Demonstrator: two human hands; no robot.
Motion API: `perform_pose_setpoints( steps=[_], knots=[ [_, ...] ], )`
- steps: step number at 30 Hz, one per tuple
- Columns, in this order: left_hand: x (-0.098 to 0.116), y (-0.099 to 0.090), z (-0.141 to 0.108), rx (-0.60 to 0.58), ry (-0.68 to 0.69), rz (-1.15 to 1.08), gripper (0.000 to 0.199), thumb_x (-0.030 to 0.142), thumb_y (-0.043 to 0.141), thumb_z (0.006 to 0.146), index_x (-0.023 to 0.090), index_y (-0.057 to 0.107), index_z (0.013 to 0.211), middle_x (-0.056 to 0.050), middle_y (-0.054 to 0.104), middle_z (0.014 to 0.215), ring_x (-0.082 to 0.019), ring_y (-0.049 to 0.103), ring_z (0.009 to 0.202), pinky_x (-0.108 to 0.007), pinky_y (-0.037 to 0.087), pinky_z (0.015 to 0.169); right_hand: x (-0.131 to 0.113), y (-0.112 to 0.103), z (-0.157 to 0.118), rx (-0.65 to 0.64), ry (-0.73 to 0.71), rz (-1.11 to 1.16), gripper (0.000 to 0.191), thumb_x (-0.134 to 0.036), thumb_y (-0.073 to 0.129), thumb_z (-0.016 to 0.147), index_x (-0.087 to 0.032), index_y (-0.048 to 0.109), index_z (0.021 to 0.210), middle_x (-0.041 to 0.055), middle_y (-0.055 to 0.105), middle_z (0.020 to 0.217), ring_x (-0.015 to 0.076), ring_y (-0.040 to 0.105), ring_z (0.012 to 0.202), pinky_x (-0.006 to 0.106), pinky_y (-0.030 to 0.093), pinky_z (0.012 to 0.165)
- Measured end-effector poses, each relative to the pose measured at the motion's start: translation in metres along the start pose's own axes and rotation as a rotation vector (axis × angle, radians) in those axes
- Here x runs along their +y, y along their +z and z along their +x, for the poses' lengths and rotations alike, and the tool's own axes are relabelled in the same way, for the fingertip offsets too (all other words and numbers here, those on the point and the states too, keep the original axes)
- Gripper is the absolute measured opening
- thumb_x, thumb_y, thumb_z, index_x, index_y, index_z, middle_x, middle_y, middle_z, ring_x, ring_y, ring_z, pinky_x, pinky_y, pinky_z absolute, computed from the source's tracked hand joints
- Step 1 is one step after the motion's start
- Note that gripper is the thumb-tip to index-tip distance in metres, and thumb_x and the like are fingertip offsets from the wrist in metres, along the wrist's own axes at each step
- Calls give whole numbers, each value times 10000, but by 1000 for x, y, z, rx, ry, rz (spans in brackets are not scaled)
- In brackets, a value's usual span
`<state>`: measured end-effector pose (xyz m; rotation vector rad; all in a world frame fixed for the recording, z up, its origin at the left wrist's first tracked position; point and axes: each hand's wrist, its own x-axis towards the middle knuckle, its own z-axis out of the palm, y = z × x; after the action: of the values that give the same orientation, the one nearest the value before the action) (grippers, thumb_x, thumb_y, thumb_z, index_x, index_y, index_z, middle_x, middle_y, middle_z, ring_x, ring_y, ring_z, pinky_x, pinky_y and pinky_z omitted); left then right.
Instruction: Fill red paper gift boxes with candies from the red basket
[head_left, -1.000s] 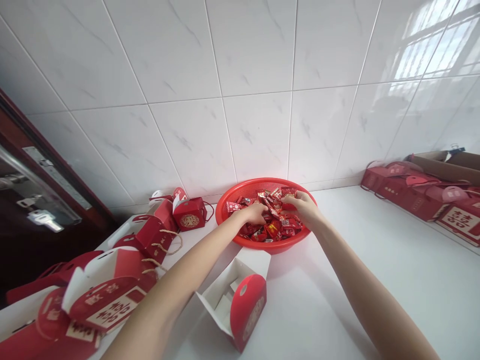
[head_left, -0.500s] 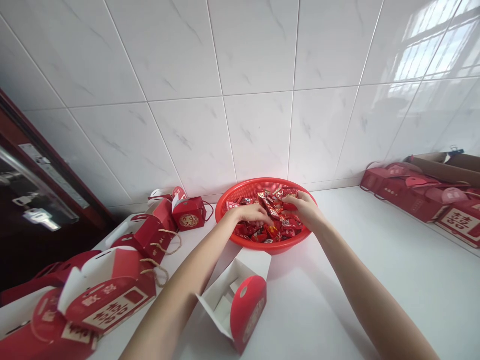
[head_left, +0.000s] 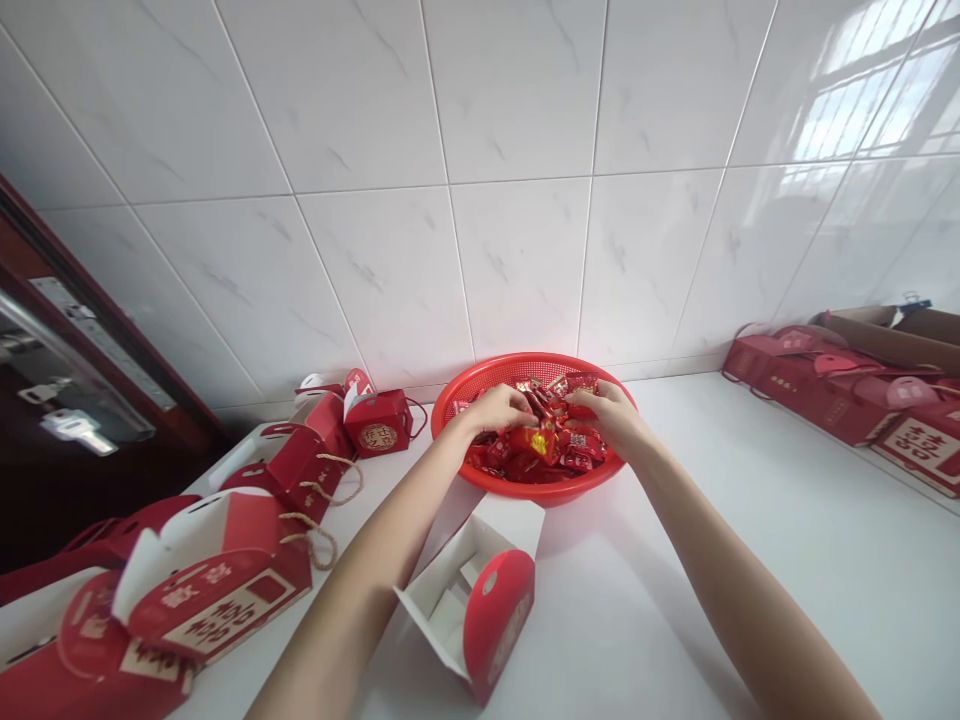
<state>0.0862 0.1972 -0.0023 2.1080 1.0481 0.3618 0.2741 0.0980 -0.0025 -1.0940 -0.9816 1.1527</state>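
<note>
Wrapped candies point(head_left: 581, 443), mostly red, fill a red plastic basket point(head_left: 551, 492) with a mesh wall, standing against the tiles. Over its left part my left hand point(head_left: 501, 408) is closed on a red candy packet point(head_left: 537, 441) with a gold mark, lifted a little above the pile. My right hand point(head_left: 611, 415) reaches in from the right, its fingers curled round a red-wrapped candy that they partly cover. In front of the basket, between my forearms, stands an open red gift box point(head_left: 501, 620) with a white inside, its flaps spread.
Several red boxes point(head_left: 232, 590) with rope handles stand at the left, some with flaps open. A small red box point(head_left: 379, 425) sits left of the basket. More red boxes point(head_left: 817, 390) and a brown carton point(head_left: 877, 330) are at the right. Keys point(head_left: 79, 430) hang at the far left.
My left hand has drawn up and back slightly from the pile, bringing up the gold-marked red packet. My right hand has stayed nearly in place among the candies.
</note>
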Motion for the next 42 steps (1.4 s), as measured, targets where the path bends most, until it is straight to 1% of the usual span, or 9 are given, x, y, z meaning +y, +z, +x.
perform_pose_setpoints(
  steps=[3,6,11,17,22,25,31,38,42],
  knots=[
    [-2,1,1,151,-1,-5,399,581,688,745,190,624,701,-16,645,732,-172,568,692,-275,390,596,-1,0,0,-2,2,-4,126,-232,765,666,-191,688,757,43,724,823,193,694,773,273,602,642],
    [-1,2,0,139,-49,27,479,670,663,755,203,587,681,-11,620,664,-186,573,646,-292,395,606,0,0,0,2,2,-1,124,-230,766,673,-196,686,762,40,726,836,198,697,797,276,606,655],
    [5,3,-6,-14,-134,125,467,609,788,647,224,530,589,11,588,590,-202,569,628,-297,384,600,2,-1,1,6,3,0,137,-229,768,688,-195,675,781,49,738,870,203,711,799,287,616,665],
    [10,-1,-11,-340,-171,208,311,285,897,403,228,682,620,16,714,707,-205,641,679,-262,435,579,4,-2,3,18,12,-19,118,-221,765,719,-201,671,787,50,734,832,212,726,772,281,615,623],
    [7,2,-10,-531,-229,243,228,214,855,384,223,698,549,-15,729,638,-213,635,577,-279,453,500,7,-4,4,20,24,-12,125,-231,765,737,-213,661,802,41,741,849,200,720,761,277,618,626],
    [4,6,-8,-569,-266,251,214,220,856,383,198,656,457,-43,683,531,-225,609,492,-298,437,449,8,-4,4,21,32,-14,124,-232,762,746,-214,657,809,40,745,846,202,724,770,276,619,630],
    [1,5,-9,-340,-120,93,186,296,854,529,176,713,549,-33,694,582,-197,626,583,-283,473,560,5,-2,2,21,26,-22,94,-210,756,743,-202,676,792,44,744,834,195,720,757,264,605,617],
    [-2,1,0,104,122,-245,491,448,800,759,165,740,1156,-99,768,1111,-248,687,1022,-343,539,875,4,-2,3,36,43,13,154,-237,794,708,-199,654,760,39,726,831,211,719,789,281,598,630],
    [-4,2,6,220,210,-368,512,470,822,761,164,736,1162,-126,754,1181,-256,690,1067,-384,536,950,2,-1,3,6,51,53,154,-249,806,705,-193,688,788,46,735,905,223,723,883,292,614,704]
  ],
)
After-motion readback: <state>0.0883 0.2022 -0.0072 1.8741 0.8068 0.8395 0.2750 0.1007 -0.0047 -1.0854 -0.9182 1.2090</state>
